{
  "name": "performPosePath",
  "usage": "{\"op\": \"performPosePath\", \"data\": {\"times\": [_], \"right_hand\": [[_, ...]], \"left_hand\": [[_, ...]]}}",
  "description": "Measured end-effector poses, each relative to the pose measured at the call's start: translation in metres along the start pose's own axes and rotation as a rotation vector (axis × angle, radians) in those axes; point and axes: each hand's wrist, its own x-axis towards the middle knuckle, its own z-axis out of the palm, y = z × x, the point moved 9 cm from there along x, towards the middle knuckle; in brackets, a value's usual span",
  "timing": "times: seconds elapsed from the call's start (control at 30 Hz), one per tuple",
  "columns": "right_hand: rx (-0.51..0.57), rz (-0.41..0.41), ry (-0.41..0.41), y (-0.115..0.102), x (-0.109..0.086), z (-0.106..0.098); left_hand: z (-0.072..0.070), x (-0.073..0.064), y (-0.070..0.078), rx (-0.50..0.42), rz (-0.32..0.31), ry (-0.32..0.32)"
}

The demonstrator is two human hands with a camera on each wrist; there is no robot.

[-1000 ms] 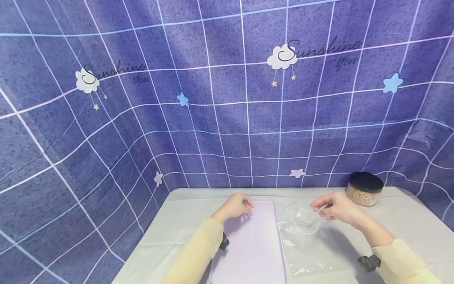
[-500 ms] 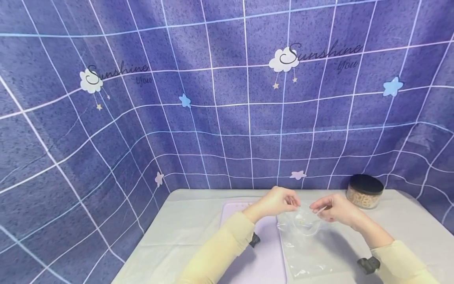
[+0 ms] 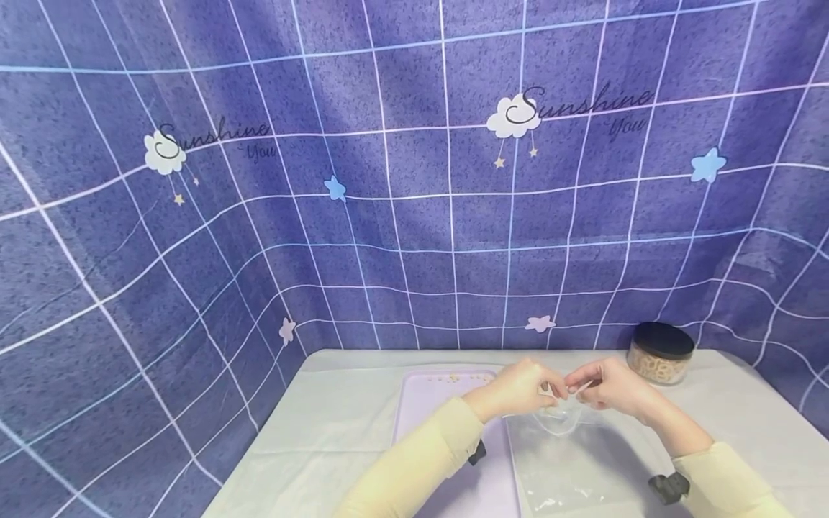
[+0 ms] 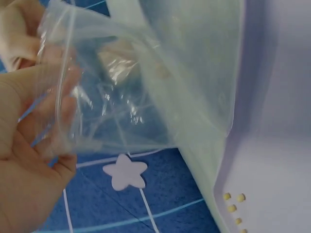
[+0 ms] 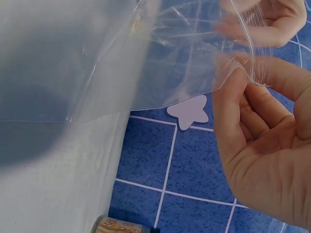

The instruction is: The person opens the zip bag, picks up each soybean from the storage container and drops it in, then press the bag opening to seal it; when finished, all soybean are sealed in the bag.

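Observation:
A clear zip-top bag (image 3: 560, 471) lies partly over the right side of a lilac tray (image 3: 447, 391), its mouth lifted toward the back. My right hand (image 3: 622, 392) pinches one edge of that mouth; the right wrist view shows thumb and finger on the film. Close against it, my left hand (image 3: 518, 392) has its fingers at the other edge, appearing to pinch the film (image 4: 121, 97). Some left fingers show only through the plastic, so a small piece among them cannot be made out. Several tiny yellowish pieces (image 4: 232, 208) sit at the tray's far end.
At the back right stands a clear jar (image 3: 660, 360) of ring-shaped pieces with a black lid. A pale cloth covers the table (image 3: 324, 432). Behind it hangs a blue-purple gridded curtain (image 3: 414, 266) with stars and clouds.
From over the tray's far end, my left hand has moved right to the bag's mouth and met the right hand. The right hand keeps its pinch in nearly the same place.

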Motion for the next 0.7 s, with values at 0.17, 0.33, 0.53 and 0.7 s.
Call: {"op": "performPosePath", "data": {"times": [0.17,0.33,0.53,0.7], "right_hand": [[0.004,0.009,-0.003,0.003,0.001,0.001],[0.015,0.029,-0.002,0.004,0.0,0.001],[0.02,0.029,0.002,0.004,-0.001,0.001],[0.019,0.032,0.005,0.005,0.0,0.0]], "left_hand": [[-0.026,-0.014,-0.028,-0.181,-0.067,0.199],[-0.043,-0.039,-0.068,-0.285,-0.204,0.314],[-0.042,-0.075,-0.124,-0.293,-0.381,0.333],[-0.037,-0.108,-0.165,-0.21,-0.498,0.348]]}}
